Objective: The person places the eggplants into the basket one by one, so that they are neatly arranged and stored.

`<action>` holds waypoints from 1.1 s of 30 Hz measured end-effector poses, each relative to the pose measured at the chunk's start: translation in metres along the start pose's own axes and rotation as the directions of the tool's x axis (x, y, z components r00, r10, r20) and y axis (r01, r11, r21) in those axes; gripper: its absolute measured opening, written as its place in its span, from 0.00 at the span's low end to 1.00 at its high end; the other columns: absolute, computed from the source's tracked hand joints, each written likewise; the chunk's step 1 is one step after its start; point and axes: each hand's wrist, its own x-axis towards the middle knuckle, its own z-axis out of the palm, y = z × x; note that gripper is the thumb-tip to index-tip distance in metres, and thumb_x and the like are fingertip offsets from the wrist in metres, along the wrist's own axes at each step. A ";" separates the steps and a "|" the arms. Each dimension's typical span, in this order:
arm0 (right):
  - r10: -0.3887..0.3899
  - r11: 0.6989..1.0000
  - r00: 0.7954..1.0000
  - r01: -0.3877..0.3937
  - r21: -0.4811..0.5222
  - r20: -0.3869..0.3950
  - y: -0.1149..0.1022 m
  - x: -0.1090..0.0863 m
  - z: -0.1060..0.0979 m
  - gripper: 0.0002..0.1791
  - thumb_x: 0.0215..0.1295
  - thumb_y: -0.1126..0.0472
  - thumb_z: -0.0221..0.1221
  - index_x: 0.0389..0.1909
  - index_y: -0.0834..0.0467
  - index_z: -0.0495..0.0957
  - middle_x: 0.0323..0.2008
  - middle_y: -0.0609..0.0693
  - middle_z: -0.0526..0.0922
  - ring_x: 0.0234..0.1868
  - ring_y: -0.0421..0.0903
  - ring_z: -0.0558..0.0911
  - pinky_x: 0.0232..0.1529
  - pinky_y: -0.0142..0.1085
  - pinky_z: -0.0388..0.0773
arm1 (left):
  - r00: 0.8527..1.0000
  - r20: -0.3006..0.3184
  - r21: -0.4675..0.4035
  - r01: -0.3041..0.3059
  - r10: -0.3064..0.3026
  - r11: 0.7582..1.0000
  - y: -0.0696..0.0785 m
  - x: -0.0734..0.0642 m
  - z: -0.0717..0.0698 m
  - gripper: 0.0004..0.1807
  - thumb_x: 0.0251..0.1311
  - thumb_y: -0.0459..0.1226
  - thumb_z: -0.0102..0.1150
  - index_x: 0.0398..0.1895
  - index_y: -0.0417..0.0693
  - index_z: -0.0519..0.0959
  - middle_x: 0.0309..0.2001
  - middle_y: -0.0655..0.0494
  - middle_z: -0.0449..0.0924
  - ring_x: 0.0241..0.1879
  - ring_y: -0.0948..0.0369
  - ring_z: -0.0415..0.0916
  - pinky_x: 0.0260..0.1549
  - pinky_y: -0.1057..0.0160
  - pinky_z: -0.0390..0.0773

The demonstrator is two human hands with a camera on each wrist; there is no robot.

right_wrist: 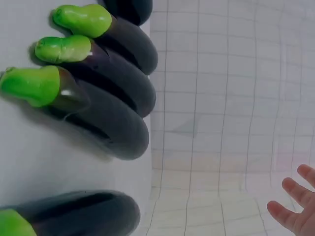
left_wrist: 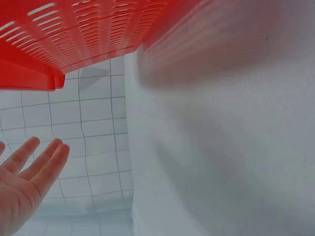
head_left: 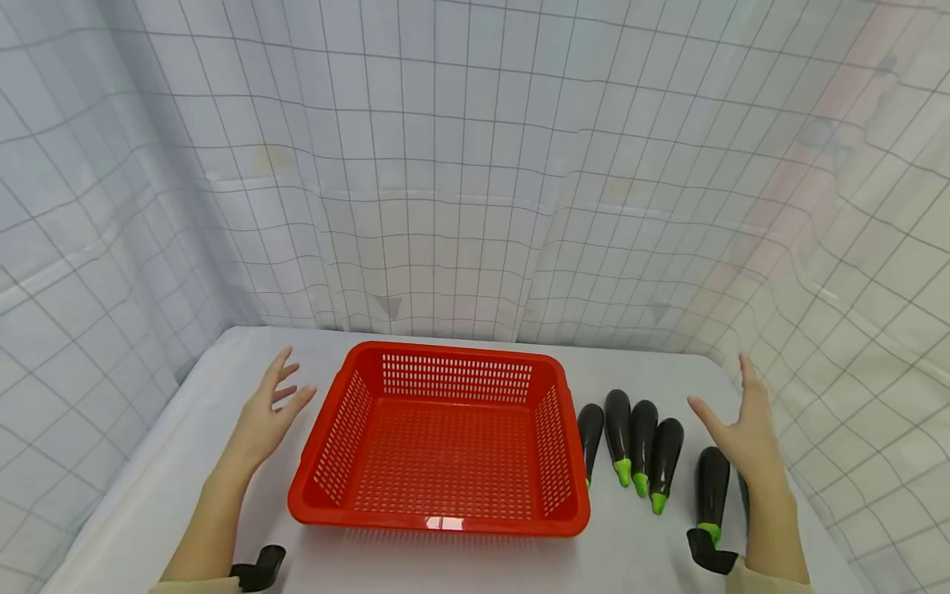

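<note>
Red basket [head_left: 371, 516] mid tabletop [head_left: 623, 561] | eggplants [head_left: 642, 437] outside it, toward right edge | left hand [head_left: 265, 418], right hand [head_left: 748, 431]: fingers loosely spread, holding nothing | handling looks unstarted, all visible eggplants left

Leftmost eggplant [head_left: 590, 433]: partly hidden (behind red basket [head_left: 445, 454]) | right hand [right_wrist: 306, 215]: cropped, right-wrist view

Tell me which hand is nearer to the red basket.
Left. The left hand is just left of the red basket; the right hand is farther, beyond four eggplants.
</note>
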 end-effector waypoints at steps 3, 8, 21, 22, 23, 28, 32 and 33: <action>0.075 0.994 0.997 -0.073 0.084 -0.019 0.007 -0.006 -0.010 0.51 0.59 0.55 0.59 0.71 0.40 0.30 0.69 0.63 0.42 0.64 0.69 0.50 0.54 0.69 0.50 | 1.000 0.006 -0.126 0.012 -0.011 0.992 -0.004 0.000 0.000 0.37 0.66 0.44 0.46 0.72 0.53 0.39 0.62 0.33 0.59 0.46 0.54 0.76 0.40 0.52 0.79; 0.183 0.976 0.983 -0.178 0.127 -0.028 0.020 -0.018 -0.022 0.51 0.61 0.56 0.58 0.69 0.36 0.29 0.69 0.62 0.44 0.64 0.66 0.55 0.58 0.52 0.63 | 0.998 0.060 -0.359 0.037 -0.016 0.933 -0.011 -0.002 -0.002 0.38 0.66 0.39 0.47 0.72 0.52 0.39 0.55 0.53 0.67 0.36 0.72 0.78 0.30 0.61 0.82; 0.330 0.921 0.943 -0.330 0.207 0.039 0.104 -0.046 -0.033 0.54 0.60 0.58 0.59 0.69 0.36 0.26 0.65 0.63 0.51 0.42 0.24 0.65 0.31 0.16 0.69 | 0.967 0.240 -0.422 0.180 -0.082 0.888 -0.029 -0.005 -0.002 0.35 0.65 0.40 0.49 0.71 0.54 0.47 0.42 0.71 0.75 0.33 0.59 0.82 0.31 0.56 0.82; 0.340 0.911 0.940 -0.339 0.233 0.038 0.119 -0.047 -0.031 0.54 0.59 0.58 0.61 0.69 0.34 0.27 0.65 0.62 0.53 0.41 0.23 0.65 0.31 0.17 0.71 | 0.964 0.251 -0.419 0.187 -0.085 0.888 -0.030 -0.005 -0.001 0.34 0.65 0.40 0.49 0.71 0.54 0.47 0.42 0.70 0.75 0.33 0.59 0.82 0.31 0.55 0.82; 0.351 0.900 0.935 -0.349 0.263 0.038 0.134 -0.048 -0.029 0.55 0.57 0.58 0.62 0.68 0.32 0.28 0.64 0.60 0.54 0.40 0.23 0.66 0.30 0.19 0.73 | 0.961 0.264 -0.417 0.193 -0.085 0.888 -0.030 -0.006 -0.001 0.34 0.64 0.40 0.49 0.71 0.53 0.48 0.42 0.70 0.75 0.33 0.58 0.82 0.31 0.55 0.82; 0.387 0.855 0.921 -0.375 0.358 0.042 0.185 -0.056 -0.021 0.58 0.52 0.58 0.66 0.67 0.29 0.31 0.59 0.61 0.54 0.37 0.24 0.69 0.27 0.26 0.78 | 0.943 0.315 -0.419 0.235 -0.102 0.877 -0.033 -0.006 0.001 0.34 0.64 0.39 0.50 0.71 0.55 0.49 0.41 0.66 0.75 0.35 0.55 0.81 0.32 0.52 0.82; 0.420 0.820 0.906 -0.403 0.407 0.052 0.188 -0.064 -0.021 0.59 0.52 0.60 0.66 0.68 0.29 0.31 0.56 0.60 0.57 0.35 0.24 0.70 0.27 0.26 0.79 | 0.931 0.349 -0.433 0.262 -0.107 0.863 -0.035 -0.005 0.003 0.34 0.63 0.39 0.50 0.71 0.56 0.50 0.42 0.64 0.76 0.36 0.53 0.81 0.32 0.50 0.81; 0.424 0.807 0.904 -0.405 0.430 0.056 0.186 -0.065 -0.021 0.59 0.53 0.61 0.66 0.68 0.30 0.30 0.55 0.56 0.59 0.35 0.23 0.70 0.27 0.26 0.79 | 0.929 0.357 -0.440 0.264 -0.103 0.859 -0.035 -0.005 0.003 0.34 0.64 0.39 0.50 0.71 0.55 0.49 0.42 0.63 0.76 0.36 0.53 0.81 0.32 0.50 0.81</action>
